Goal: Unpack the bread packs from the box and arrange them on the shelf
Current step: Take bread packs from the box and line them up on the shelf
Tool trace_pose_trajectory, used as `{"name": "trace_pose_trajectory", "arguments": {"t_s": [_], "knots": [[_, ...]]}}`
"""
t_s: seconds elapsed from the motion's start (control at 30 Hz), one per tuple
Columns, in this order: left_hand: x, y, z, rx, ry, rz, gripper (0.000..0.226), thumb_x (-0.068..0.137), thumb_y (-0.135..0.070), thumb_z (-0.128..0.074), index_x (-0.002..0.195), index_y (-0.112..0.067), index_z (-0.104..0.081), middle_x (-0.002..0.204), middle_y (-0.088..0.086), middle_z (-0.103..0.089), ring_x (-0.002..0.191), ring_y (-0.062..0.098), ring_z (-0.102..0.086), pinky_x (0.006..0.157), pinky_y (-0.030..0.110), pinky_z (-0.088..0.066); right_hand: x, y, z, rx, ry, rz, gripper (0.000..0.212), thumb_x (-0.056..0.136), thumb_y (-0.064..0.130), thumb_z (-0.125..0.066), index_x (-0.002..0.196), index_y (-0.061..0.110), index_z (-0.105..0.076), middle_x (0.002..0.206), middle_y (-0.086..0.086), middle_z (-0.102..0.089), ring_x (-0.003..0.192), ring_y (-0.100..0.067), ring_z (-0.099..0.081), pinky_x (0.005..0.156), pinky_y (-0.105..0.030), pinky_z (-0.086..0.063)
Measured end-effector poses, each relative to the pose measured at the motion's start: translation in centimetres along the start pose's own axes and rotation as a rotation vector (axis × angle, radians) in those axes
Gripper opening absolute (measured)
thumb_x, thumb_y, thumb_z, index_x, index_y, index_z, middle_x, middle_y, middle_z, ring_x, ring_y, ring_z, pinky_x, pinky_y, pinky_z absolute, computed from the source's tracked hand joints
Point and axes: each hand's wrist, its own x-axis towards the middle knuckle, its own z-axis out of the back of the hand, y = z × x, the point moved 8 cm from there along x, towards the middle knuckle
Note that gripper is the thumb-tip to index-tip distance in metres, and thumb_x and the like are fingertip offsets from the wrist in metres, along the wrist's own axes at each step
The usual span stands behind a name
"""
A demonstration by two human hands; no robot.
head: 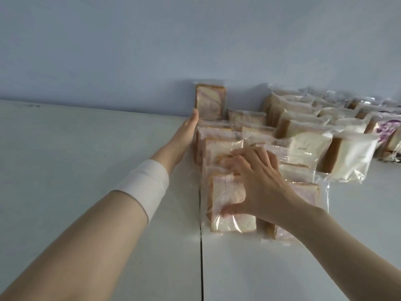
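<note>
**Squaring Up the Pink Row**

Here we are at the shelf, and right now it's all about alignment. Our landmark is the upright pack standing against the wall. Straight out from it toward the camera runs a row of pink-marbled bread packs, and the front pack sits at the near end, farthest from it. The right hand has that one: fingers curled over the top edge, thumb pressed into the clear film on the face, a firm pinch. The left hand is flat with fingers straight, laid along the row's left flank. Its fingertips reach the foot of the upright pack, and it holds nothing, acting as a fence.

To do this well, I'd ease the front pack back toward the upright pack until it meets its neighbours. The flat left hand can stop the row sliding sideways. Go gently, because these slices look soft and would likely dent under that thumb. The film is slick and crinkly, with loose sealed ends that flare out, so tuck those in rather than crush them.

Right of the upright pack, white-bread packs lean in overlapping rows, squarish slices with tan crusts in glossy bags. Farthest right of it sits a purple-printed pack. A white wristband wraps the left forearm. The box is out of view.
</note>
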Motion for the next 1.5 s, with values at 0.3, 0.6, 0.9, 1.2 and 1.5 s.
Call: {"name": "trace_pose_trajectory", "arguments": {"t_s": [0.3, 0.6, 0.9, 1.2, 1.5], "knots": [[1.6, 1.0, 0.5, -0.102, -0.062, 0.027, 0.059, 0.089, -0.053, -0.047, 0.113, 0.000, -0.055, 0.097, 0.016, -0.060, 0.084, 0.028, -0.057, 0.071, 0.034, -0.043, 1.4, -0.2, 0.3, -0.089, 0.052, 0.002, 0.095, 0.042, 0.075, -0.069, 0.111, 0.012, -0.048, 0.136, -0.010, -0.043, 0.131, -0.031, -0.034, 0.108, -0.043, -0.027], [2.9, 0.1, 0.2, -0.314, -0.068, -0.064, 0.048, 0.089, -0.020, -0.058, 0.133, -0.004, -0.046, 0.133, 0.016, -0.054, 0.119, 0.026, -0.054, 0.103, 0.039, -0.041, 2.0, -0.4, 0.5, -0.142, 0.061, -0.024, 0.106, 0.038, 0.077, -0.069, 0.117, 0.008, -0.053, 0.135, -0.008, -0.053, 0.118, -0.030, -0.053, 0.097, -0.049, -0.043], [4.5, -0.6, 1.2, -0.469, -0.137, -0.148, 0.032, 0.090, -0.019, -0.057, 0.119, -0.008, -0.050, 0.094, 0.005, -0.069, 0.080, 0.013, -0.068, 0.068, 0.025, -0.055, 4.2, -0.7, 0.3, -0.148, 0.025, -0.012, 0.099, 0.042, 0.075, -0.069, 0.117, 0.012, -0.051, 0.118, 0.000, -0.059, 0.105, -0.024, -0.056, 0.095, -0.042, -0.041], [6.2, -2.6, 2.8, -0.129, -0.330, -0.275, 0.030, 0.095, -0.035, -0.047, 0.078, -0.010, -0.053, 0.073, 0.009, -0.049, 0.069, 0.011, -0.046, 0.069, 0.031, -0.038, 7.0, -1.4, 0.9, -0.104, -0.159, -0.047, 0.090, 0.032, 0.059, -0.083, 0.104, 0.010, -0.058, 0.110, -0.006, -0.065, 0.094, -0.030, -0.062, 0.082, -0.044, -0.047], [2.9, -1.1, 1.4, -0.213, -0.176, -0.283, 0.038, 0.084, -0.032, -0.060, 0.115, -0.013, -0.052, 0.122, 0.017, -0.057, 0.111, 0.031, -0.057, 0.094, 0.052, -0.047, 7.7, -1.2, 0.8, -0.096, -0.184, 0.002, 0.087, 0.034, 0.055, -0.085, 0.103, 0.009, -0.058, 0.110, -0.006, -0.065, 0.094, -0.031, -0.062, 0.079, -0.046, -0.048]]}}
